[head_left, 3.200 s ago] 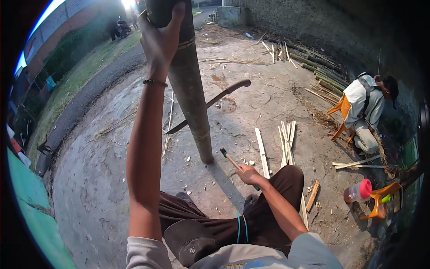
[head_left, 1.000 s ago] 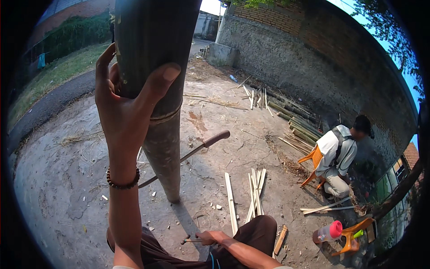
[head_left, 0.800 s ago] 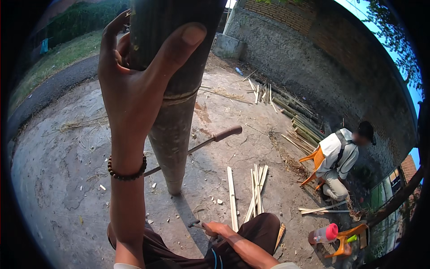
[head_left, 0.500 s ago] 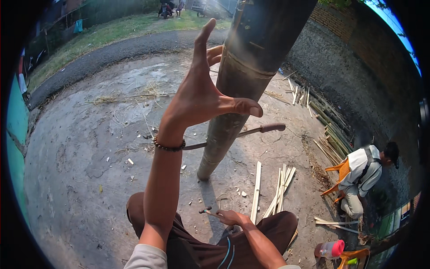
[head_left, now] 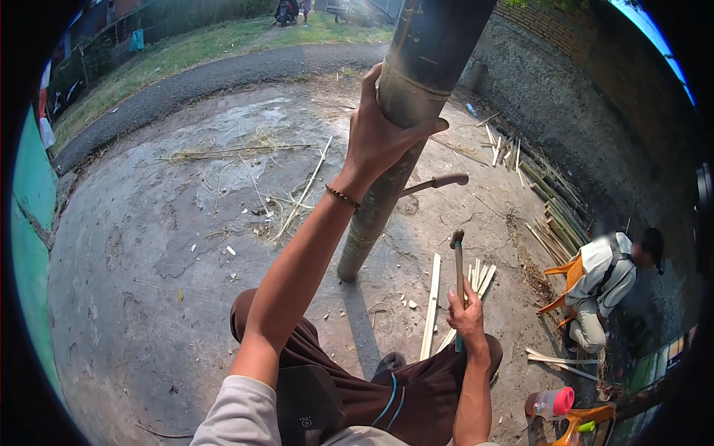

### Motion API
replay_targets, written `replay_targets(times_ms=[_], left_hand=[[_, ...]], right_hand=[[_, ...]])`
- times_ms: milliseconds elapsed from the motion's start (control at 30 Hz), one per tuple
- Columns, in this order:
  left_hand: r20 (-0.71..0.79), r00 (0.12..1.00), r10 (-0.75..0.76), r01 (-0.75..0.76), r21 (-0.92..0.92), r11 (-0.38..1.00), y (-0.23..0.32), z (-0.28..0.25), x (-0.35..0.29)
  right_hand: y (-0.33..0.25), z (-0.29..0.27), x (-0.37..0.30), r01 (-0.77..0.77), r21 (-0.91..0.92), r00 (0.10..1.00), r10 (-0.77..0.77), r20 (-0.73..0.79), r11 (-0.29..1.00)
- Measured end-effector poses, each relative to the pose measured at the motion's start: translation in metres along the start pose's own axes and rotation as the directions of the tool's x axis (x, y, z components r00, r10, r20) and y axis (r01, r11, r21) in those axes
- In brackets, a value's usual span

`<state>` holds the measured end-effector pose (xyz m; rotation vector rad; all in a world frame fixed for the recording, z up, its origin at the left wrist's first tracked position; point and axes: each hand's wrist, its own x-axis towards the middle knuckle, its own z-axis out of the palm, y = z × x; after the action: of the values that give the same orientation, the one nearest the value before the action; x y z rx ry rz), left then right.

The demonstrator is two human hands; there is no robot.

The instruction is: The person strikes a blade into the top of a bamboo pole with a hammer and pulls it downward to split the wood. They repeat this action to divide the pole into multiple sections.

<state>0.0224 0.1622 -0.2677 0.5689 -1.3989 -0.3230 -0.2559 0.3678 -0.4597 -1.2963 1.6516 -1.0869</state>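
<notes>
A thick, dark bamboo pole (head_left: 374, 212) leans before me, its lower end on the concrete. My left hand (head_left: 383, 137) grips it below a node, thumb across the near side and fingers round the left. Lower down, a large knife (head_left: 450, 180) juts out to the right of the pole, brown handle outward; my arm and the pole hide the rest of its blade. My right hand (head_left: 467, 320) is closed round the handle of a hammer (head_left: 459, 260), held upright above my right knee with its small dark head on top.
Pale split bamboo strips (head_left: 431, 305) lie beyond my right knee. A person (head_left: 606, 279) sits on an orange chair (head_left: 571, 281) at the right, near stacked bamboo (head_left: 554, 212) along a wall. A pink-lidded container (head_left: 552, 403) stands at the lower right. Straw (head_left: 253, 149) litters the concrete.
My left hand, spread open beside the pole before, has closed on it. My right hand has raised the hammer from low between my knees, up and to the right, and turned it upright.
</notes>
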Motion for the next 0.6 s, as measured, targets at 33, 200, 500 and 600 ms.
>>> replay_targets(times_ms=[33, 200, 500, 600], left_hand=[[-0.035, 0.999, -0.008, 0.008, 0.007, 1.0, -0.001, -0.005, -0.002], [-0.109, 0.994, 0.009, -0.005, 0.039, 0.999, 0.0, -0.022, -0.011], [-0.039, 0.997, 0.067, -0.067, 0.001, 0.998, 0.01, -0.016, -0.016], [-0.025, 0.997, 0.067, -0.067, 0.003, 0.998, 0.004, -0.024, -0.019]], right_hand=[[-0.023, -0.015, 0.001, 0.076, 0.138, 0.995, -0.066, -0.078, 0.988], [-0.157, -0.039, -0.002, 0.599, 0.194, 0.766, -0.485, -0.421, 0.777], [-0.113, 0.026, 0.043, 0.098, -0.079, 0.995, -0.099, -0.014, 0.992], [-0.102, 0.044, 0.054, 0.022, 0.103, 0.998, -0.028, 0.055, 0.994]])
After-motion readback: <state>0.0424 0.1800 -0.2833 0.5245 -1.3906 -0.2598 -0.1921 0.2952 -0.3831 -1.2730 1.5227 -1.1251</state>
